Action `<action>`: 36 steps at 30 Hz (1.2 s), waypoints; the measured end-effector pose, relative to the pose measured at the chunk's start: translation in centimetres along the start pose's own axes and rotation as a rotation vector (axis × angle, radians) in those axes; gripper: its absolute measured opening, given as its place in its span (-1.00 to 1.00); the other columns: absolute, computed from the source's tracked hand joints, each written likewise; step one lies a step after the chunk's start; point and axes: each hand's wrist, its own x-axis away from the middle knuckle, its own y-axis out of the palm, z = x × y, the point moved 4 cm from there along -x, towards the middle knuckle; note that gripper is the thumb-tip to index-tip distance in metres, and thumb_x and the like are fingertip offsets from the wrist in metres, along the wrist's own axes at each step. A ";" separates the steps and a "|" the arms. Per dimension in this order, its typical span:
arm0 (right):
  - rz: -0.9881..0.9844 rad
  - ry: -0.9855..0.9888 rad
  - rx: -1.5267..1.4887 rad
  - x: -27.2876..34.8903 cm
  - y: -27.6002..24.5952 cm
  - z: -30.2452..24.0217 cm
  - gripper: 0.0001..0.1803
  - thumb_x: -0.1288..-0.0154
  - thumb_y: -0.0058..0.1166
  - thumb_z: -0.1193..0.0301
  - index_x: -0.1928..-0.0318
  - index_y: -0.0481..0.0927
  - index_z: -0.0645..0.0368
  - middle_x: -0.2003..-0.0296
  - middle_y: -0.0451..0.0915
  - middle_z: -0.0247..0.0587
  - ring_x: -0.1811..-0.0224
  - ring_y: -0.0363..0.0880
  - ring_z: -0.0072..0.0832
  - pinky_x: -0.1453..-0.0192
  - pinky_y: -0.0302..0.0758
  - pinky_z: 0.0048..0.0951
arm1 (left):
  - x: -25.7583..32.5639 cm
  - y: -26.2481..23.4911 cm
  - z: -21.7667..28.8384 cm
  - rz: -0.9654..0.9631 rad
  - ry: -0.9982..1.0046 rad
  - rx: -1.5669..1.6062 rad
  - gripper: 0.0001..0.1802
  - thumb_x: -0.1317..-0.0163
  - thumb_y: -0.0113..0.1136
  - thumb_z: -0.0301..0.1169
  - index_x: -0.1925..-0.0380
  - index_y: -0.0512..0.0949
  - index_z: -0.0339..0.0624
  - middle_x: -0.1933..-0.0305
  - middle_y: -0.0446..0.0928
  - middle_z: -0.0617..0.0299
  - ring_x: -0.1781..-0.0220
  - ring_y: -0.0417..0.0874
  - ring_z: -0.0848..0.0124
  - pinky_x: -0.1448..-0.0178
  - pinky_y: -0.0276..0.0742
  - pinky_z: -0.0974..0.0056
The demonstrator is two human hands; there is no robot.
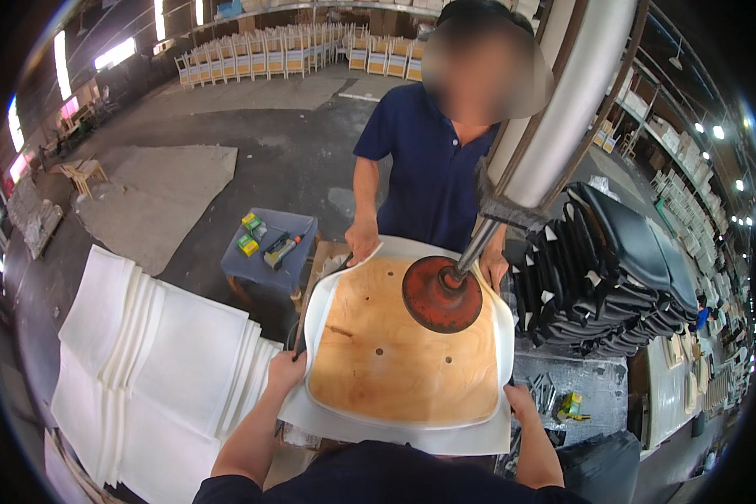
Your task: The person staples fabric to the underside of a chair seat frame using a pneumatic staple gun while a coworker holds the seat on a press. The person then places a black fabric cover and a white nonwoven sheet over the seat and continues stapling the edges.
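A wooden seat panel [407, 382] with several small holes lies on white foam [317, 332] in front of me. From above, a round red press plate [442, 294] on a metal rod rests on the panel's far part. At the left rim, my left hand [287, 370] is closed on the edge of a black cover, little of which shows under the foam. My right hand [519, 398] is closed at the right rim, apparently on the same cover; its fingertips are partly hidden. Opposite me, a co-worker's hands [363, 238] hold the far edges.
White foam sheets [189, 353] are stacked at left. Beyond them, a blue-topped stool [267, 252] carries tools and small green-yellow boxes. At right stand a pile of black padded seats [601, 269] and a table [601, 374] with tools. The press column [563, 109] rises beside the co-worker.
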 end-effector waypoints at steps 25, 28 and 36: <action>0.132 -0.048 0.209 0.9 -0.7 0.2 -0.41 -0.36 0.21 0.16 -0.01 0.77 0.59 0.09 0.83 0.41 -0.09 0.87 0.11 -0.13 0.68 -0.04 | -0.6 1.5 0.0 0.051 0.208 -0.055 -0.57 -0.59 0.12 -0.24 0.33 0.75 -0.34 0.34 0.73 -0.28 0.26 0.78 -0.25 0.13 0.63 -0.18; 0.149 -0.070 0.210 1.1 -0.3 -0.1 -0.42 -0.37 0.23 0.16 0.02 0.76 0.61 0.09 0.83 0.43 -0.09 0.87 0.12 -0.15 0.69 -0.04 | -0.6 0.7 -0.3 0.035 0.185 -0.004 -0.57 -0.61 0.14 -0.23 0.35 0.74 -0.34 0.35 0.73 -0.25 0.28 0.76 -0.23 0.13 0.61 -0.15; 0.218 -0.180 0.494 -0.1 0.4 0.5 -0.41 -0.43 0.32 0.00 0.05 0.83 0.41 -0.01 0.78 0.46 -0.15 0.80 0.24 -0.28 0.71 0.04 | -0.4 0.8 1.0 -0.028 0.226 -0.123 -0.41 -0.64 0.20 -0.03 0.42 0.69 -0.35 0.40 0.69 -0.22 0.32 0.72 -0.21 0.15 0.54 -0.18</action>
